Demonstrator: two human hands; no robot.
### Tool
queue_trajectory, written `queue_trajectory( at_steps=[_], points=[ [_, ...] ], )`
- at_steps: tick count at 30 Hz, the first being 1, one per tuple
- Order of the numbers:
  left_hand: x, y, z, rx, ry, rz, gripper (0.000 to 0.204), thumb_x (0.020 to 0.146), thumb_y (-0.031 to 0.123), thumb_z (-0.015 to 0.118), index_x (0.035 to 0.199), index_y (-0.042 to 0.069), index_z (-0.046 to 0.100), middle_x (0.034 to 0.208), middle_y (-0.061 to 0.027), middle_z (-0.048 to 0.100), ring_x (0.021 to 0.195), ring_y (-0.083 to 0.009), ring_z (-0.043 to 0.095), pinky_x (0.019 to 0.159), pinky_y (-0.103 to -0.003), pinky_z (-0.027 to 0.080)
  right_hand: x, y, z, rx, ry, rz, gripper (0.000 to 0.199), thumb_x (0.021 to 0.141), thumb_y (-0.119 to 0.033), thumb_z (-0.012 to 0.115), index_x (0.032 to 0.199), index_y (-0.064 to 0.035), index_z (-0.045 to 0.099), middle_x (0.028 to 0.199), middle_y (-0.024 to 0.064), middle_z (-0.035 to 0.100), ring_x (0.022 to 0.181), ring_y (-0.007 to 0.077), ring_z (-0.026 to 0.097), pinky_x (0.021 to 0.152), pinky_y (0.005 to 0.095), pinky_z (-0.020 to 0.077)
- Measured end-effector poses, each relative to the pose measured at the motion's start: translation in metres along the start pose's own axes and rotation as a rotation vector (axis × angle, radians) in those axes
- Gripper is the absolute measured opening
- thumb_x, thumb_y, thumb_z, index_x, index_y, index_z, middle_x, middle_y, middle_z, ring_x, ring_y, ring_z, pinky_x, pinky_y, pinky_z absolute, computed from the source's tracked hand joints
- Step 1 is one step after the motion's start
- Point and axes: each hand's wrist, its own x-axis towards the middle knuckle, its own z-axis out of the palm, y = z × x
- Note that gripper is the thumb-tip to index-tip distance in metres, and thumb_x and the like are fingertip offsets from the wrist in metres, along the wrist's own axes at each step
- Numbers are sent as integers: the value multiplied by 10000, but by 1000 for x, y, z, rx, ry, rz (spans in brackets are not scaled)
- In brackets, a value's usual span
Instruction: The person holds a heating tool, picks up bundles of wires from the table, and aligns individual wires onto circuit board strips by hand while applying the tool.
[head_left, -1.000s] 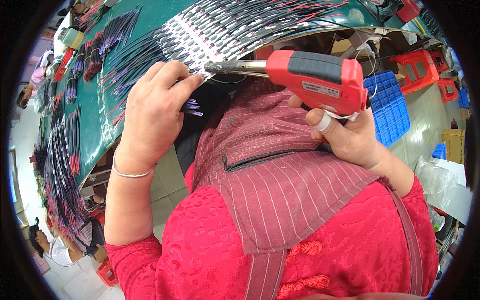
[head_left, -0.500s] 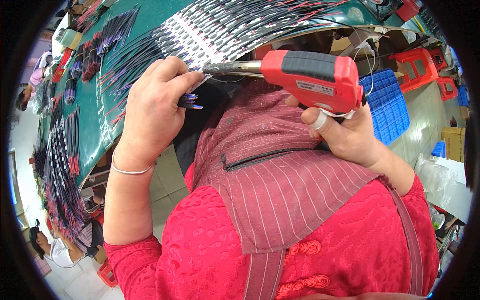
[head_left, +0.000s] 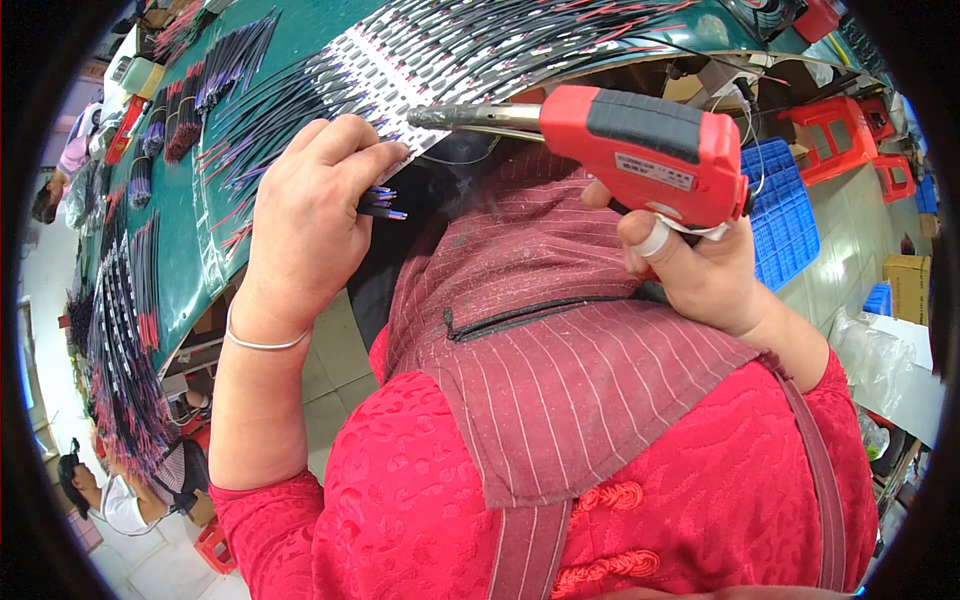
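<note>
Red glue gun (head_left: 640, 150) in my right hand (head_left: 700, 270), fingers wrapped round the grip, taped forefinger by the trigger. Its metal nozzle (head_left: 470, 117) points left along the table edge, tip just beside my left fingertips. Left hand (head_left: 305, 225) pinched shut on a short wire bundle (head_left: 380, 203), blue and red ends poking out under the thumb, at the near edge of the green table (head_left: 200, 270). Behind it, rows of wires (head_left: 450, 45) lie taped flat in a white-backed strip across the table; more bundles (head_left: 125, 330) run down the left side. Red apron (head_left: 560, 370) fills the foreground.

Step in hand, as I judge it: gluing or fixing wire ends at the strip's near edge. Next move calls for steadying the bundle, bringing the nozzle tip onto the joint, keeping fingertips clear of hot metal.
</note>
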Motion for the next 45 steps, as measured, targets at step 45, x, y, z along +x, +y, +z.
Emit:
queue_trajectory(
  at_steps=[45],
  points=[
    [9, -13, -8, 3, -88, -84, 282, 748, -84, 623, 975, 54, 717, 860, -95, 586, 845, -295, 592, 765, -384, 489, 18, 6, 6, -41, -31, 8, 284, 914, -3, 685, 1192, 10, 629, 1065, 100, 707, 976, 150, 670, 880, 299, 536]
  ],
)
